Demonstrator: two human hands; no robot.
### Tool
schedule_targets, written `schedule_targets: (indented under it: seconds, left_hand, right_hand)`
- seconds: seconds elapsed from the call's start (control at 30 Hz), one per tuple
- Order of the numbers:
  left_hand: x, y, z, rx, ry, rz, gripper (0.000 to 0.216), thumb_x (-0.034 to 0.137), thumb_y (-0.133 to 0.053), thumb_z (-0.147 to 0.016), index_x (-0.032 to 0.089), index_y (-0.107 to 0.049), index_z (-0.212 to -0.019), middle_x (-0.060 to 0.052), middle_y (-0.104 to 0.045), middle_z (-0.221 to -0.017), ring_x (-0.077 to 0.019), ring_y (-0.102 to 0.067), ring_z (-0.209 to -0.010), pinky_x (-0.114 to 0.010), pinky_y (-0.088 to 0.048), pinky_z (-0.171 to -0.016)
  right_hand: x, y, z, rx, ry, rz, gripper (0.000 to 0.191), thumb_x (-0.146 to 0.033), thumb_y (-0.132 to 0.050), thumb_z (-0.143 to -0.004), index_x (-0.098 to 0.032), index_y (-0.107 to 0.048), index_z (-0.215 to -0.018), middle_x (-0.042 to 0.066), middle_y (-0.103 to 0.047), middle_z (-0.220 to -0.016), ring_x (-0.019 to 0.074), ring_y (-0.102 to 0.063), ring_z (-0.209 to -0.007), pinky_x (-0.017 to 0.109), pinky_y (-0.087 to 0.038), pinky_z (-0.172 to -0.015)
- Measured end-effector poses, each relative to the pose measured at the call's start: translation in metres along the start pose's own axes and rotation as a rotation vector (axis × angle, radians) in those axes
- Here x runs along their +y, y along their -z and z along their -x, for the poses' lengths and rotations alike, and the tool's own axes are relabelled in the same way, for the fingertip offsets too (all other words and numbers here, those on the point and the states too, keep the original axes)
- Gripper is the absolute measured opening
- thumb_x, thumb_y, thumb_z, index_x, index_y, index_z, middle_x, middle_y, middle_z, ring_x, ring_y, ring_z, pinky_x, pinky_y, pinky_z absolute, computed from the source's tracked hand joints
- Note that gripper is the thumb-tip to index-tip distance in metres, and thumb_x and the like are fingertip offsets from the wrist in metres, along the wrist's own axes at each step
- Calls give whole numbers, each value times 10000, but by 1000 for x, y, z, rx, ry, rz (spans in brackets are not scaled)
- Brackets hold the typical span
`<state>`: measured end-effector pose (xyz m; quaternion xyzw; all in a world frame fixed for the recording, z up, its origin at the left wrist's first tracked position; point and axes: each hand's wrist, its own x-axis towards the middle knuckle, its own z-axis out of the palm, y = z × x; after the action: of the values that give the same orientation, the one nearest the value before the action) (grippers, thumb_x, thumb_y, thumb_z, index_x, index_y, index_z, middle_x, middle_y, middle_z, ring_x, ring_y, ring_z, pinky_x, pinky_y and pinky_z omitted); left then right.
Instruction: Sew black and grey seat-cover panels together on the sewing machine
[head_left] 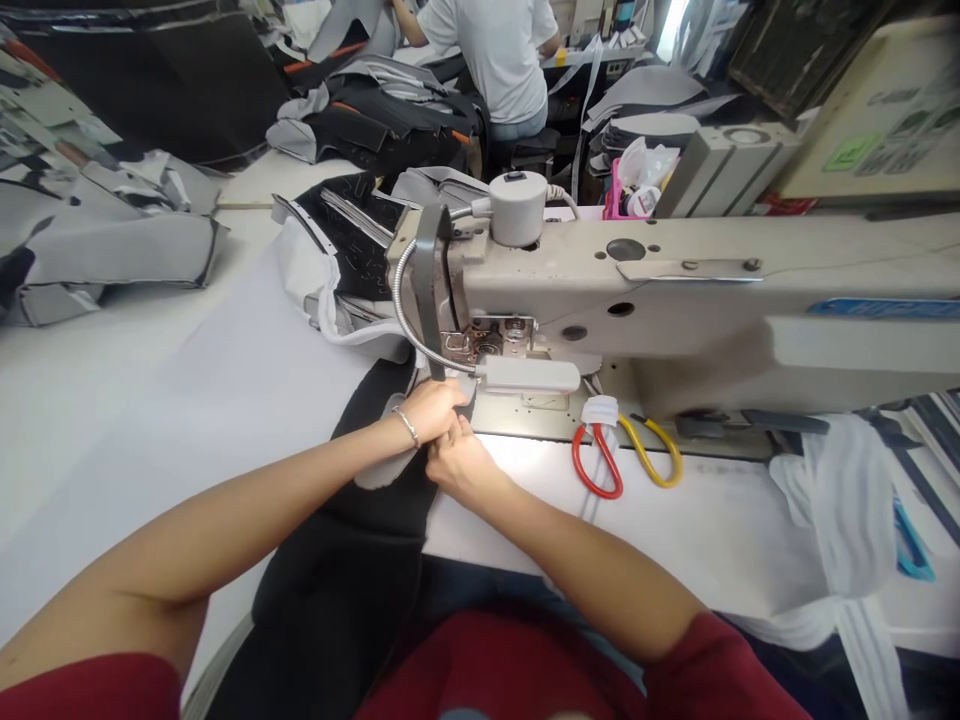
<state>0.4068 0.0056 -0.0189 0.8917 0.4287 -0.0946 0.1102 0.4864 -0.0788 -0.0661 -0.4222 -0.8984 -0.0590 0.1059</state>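
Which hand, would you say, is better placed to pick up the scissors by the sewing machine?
Right hand, probably: it is nearer the scissors; the left hand lies farther off on the black fabric.

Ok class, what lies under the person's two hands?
A black fabric panel with a grey edge piece lies under the left hand and right hand, reaching the sewing machine's metal bed. What lies directly beneath the palms is covered.

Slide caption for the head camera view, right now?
Left hand and right hand grip black fabric at a beige industrial sewing machine, beside red and yellow scissors.
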Motion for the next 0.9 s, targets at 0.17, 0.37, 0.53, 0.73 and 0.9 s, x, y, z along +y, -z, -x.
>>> schedule_targets:
  seconds: [0.17,0.37,0.53,0.73,0.9]
  left_hand:
    - [4,4,-2,-41,37,-25,240,114,-432,-647,160,-645,-747,-72,-607,-866,-206,-550,-864,-282,-416,-781]
    - [9,4,0,-20,74,-27,261,107,-426,-641,167,-639,-779,-68,-593,-877,-202,-545,-871,-272,-415,-778]
    - [9,1,2,29,73,-13,333,107,-437,-614,190,-632,-871,-51,-584,-833,-186,-550,-809,-260,-424,-728]
    - [8,0,0,28,92,30,326,118,-456,-593,181,-644,-851,-54,-594,-804,-193,-562,-760,-261,-432,-681]
    - [6,7,-9,25,87,154,303,108,-477,-563,166,-657,-799,-36,-633,-848,-189,-568,-818,-229,-433,-715]
  right_hand:
    - [-4,1,0,14,40,-3,298,-54,-399,-757,44,-575,-977,284,-570,-926,292,-545,-875,507,-394,-763]
    - [-15,4,7,89,113,-1,326,-64,-373,-777,69,-527,-1032,273,-569,-952,281,-538,-900,449,-407,-747]
    - [-10,7,15,96,220,-18,299,-53,-364,-789,48,-545,-1004,254,-582,-942,257,-544,-912,410,-408,-786]
    - [0,11,16,54,225,-29,269,-48,-364,-790,7,-569,-954,202,-601,-910,232,-551,-891,362,-422,-782]
    - [16,10,11,12,205,-92,255,-55,-360,-805,-29,-568,-951,170,-597,-917,223,-532,-938,317,-445,-749]
